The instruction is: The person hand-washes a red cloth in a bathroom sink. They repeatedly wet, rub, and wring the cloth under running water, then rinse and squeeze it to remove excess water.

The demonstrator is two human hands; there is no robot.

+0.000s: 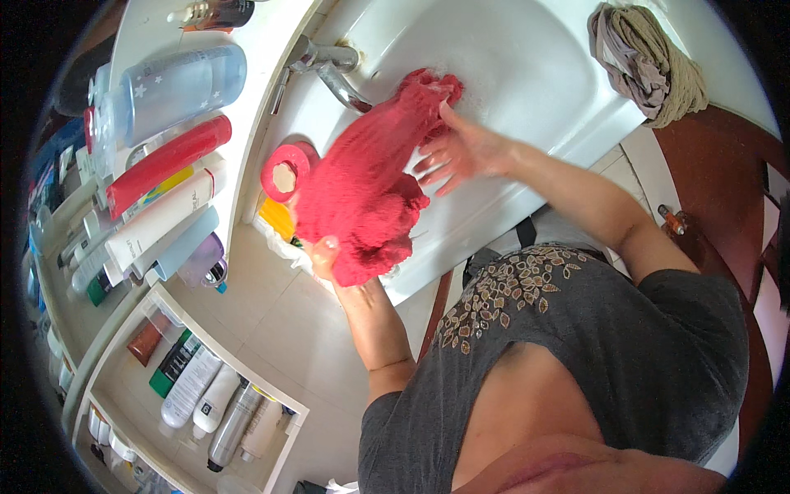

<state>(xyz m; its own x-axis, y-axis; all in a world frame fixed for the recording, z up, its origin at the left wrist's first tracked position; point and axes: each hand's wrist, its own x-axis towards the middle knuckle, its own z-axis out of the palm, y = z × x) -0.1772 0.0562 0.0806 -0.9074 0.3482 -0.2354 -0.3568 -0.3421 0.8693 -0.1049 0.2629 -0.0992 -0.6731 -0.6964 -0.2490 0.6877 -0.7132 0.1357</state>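
A wet red knitted cloth [376,167] is bunched over my left hand [324,250], which grips its lower left part; most of those fingers are hidden by the cloth. The cloth stretches to the white washbasin [524,62], where its far end lies by some suds. My right hand [463,151] is beside the cloth on the right, fingers spread, its thumb touching or very near the far end. The chrome faucet [339,80] is just beyond the cloth, its spout tip close to the fabric.
A shelf at left holds a blue translucent bottle [185,89], a red tube [170,163] and other toiletries. Below it is an open drawer [284,395] with several tubes. A pink round container [285,173] stands by the basin. Beige and grey cloths [654,68] lie on the basin's right rim.
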